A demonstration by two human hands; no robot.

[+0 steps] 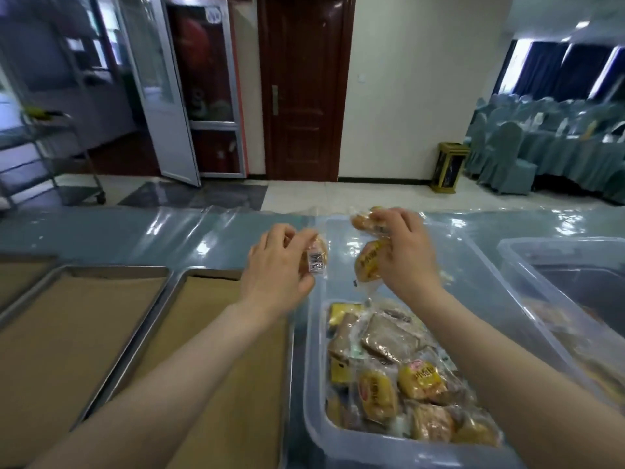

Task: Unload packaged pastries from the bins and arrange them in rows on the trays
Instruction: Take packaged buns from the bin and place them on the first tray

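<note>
Two bare hands are up over a blue table [142, 231] covered in shiny clear plastic. The left hand [275, 265] is near the middle of the view, above the far corner of a metal tray [184, 286]. Its fingers curl in and pinch one small wrapped pastry [317, 260], with a white barcode sticker facing us. The right hand [404, 253] is just beside it, toward 3 o'clock, above the far end of a clear plastic bin [314, 401]. Its fingers are bent and squeezed around two wrapped pastries. One pastry [363, 221] sticks out at the top of the hand, toward 11 o'clock. The other pastry [368, 262], in a yellow wrapper, hangs on the side nearest the left hand. The two hands are close but do not touch. In the near half of the bin, at 5 o'clock in the view, lies a pile of wrapped pastries [395, 374], some yellow and some brown. The far half of the bin is bare. The metal tray is lined with brown paper and has no pastries on it. A second tray [67, 326] lies next to it at 9 o'clock, also brown inside. A second clear bin [554, 262] sits at 3 o'clock, partly out of view.
</note>
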